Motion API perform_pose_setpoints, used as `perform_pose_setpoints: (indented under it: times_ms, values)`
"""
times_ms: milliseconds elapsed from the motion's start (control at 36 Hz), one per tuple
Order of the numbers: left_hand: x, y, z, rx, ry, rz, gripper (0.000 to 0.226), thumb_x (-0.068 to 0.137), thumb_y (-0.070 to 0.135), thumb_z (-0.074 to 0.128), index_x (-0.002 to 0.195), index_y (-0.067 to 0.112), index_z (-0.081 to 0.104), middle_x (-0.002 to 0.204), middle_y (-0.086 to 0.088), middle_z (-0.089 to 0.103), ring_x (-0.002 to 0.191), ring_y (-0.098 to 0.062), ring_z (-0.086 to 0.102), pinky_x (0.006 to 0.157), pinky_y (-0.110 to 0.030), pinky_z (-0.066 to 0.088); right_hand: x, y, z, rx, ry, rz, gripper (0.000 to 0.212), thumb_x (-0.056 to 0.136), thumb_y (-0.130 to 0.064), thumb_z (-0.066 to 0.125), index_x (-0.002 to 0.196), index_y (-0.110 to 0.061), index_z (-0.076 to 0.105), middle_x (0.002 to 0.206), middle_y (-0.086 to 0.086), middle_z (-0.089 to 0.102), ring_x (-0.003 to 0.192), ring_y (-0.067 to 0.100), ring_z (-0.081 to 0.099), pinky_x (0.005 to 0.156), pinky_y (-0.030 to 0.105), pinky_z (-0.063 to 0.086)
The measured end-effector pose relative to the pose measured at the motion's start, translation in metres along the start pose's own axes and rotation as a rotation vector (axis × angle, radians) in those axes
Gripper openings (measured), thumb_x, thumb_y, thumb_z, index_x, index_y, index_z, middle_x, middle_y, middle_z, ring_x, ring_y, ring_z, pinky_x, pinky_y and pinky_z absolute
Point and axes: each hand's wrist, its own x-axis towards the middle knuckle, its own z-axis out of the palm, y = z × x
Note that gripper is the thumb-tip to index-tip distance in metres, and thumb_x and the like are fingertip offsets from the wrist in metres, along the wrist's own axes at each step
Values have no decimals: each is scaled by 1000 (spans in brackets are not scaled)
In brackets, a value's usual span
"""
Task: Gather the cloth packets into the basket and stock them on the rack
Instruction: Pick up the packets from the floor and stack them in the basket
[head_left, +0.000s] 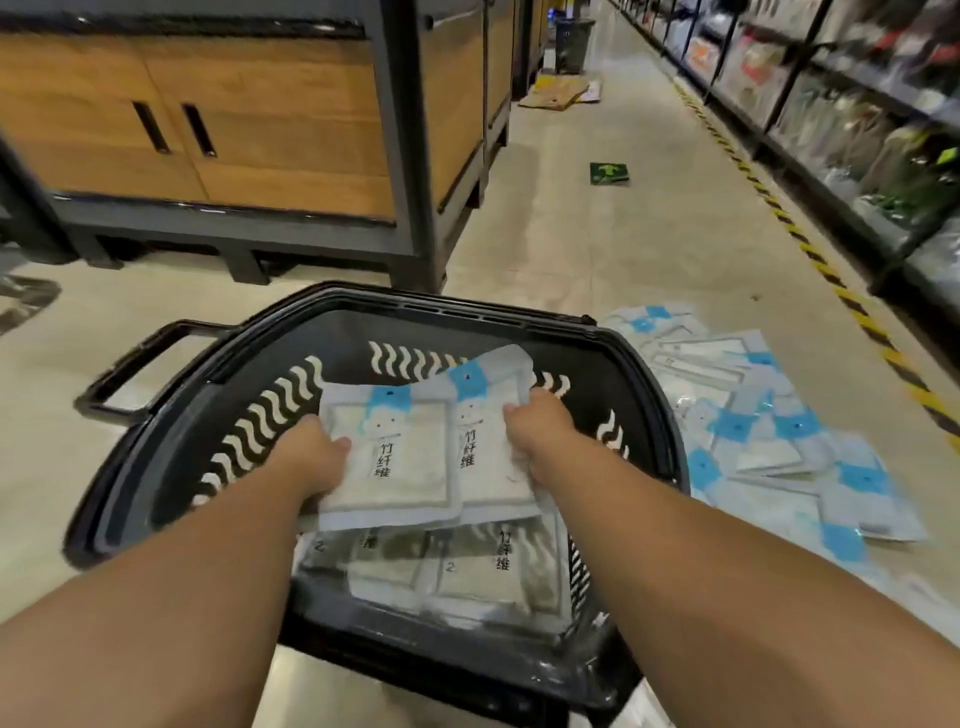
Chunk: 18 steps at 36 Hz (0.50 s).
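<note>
Above the basket (467, 307), the left hand (311, 457) grips one cloth packet (402, 467) and the right hand (540, 431) a second packet (488, 452); the floor pile (769, 431) lies right of the basket, nearer the right hand.

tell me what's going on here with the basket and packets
A person's left hand and right hand each grip a side of a bundle of cloth packets over a black basket. Other packets lie inside already, and a pile waits on the floor to its right.
</note>
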Motion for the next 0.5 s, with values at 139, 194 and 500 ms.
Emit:
perform_pose_setpoints:
  times_ms: [139, 194, 500]
  values:
    - [20, 11, 16, 132, -98, 86, 47, 102, 30, 50, 138, 2, 38, 137, -18, 51, 123, -33, 52, 89, -36, 42, 13, 29, 22, -10, 20, 184, 36, 98, -12, 51, 132, 0, 55, 132, 20, 59, 121, 36, 58, 98, 42, 50]
    - [26, 16, 23, 173, -121, 105, 48, 102, 30, 51, 140, 5, 38, 137, -16, 51, 124, -31, 52, 94, -36, 44, 16, 41, 27, -22, -4, 250, 36, 98, -10, 52, 132, 0, 56, 134, 21, 59, 117, 34, 59, 96, 40, 49]
    - [56, 4, 51, 221, -341, 107, 51, 95, 35, 66, 133, 6, 49, 131, -12, 58, 118, -29, 57, 94, -35, 45, 23, 79, 42, -281, -135, 404, 43, 91, -6, 65, 134, -3, 57, 125, 14, 62, 118, 29, 60, 78, 30, 42]
